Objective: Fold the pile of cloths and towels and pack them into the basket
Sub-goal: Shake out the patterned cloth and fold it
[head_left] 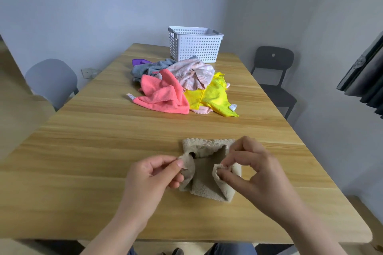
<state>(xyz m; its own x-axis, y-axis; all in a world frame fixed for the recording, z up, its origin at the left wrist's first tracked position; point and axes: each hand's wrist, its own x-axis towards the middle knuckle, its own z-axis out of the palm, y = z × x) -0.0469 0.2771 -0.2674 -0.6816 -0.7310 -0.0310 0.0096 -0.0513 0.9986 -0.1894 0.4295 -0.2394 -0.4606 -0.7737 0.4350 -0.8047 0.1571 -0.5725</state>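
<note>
A small beige towel (205,174) lies partly folded on the wooden table (93,151) near the front edge. My left hand (153,176) pinches its left corner, lifted off the table. My right hand (248,170) pinches its right corner between thumb and fingers. Farther back lies the pile of cloths: a pink cloth (163,93), a yellow cloth (211,95), a pale striped towel (192,72), a grey-blue towel (151,66) and a bit of purple cloth (139,61). The white perforated basket (194,44) stands behind the pile at the table's far end.
A grey chair (51,80) stands at the table's left side and a black chair (273,72) at the right. A dark curtain (364,74) hangs at the far right. Bare tabletop stretches between the beige towel and the pile.
</note>
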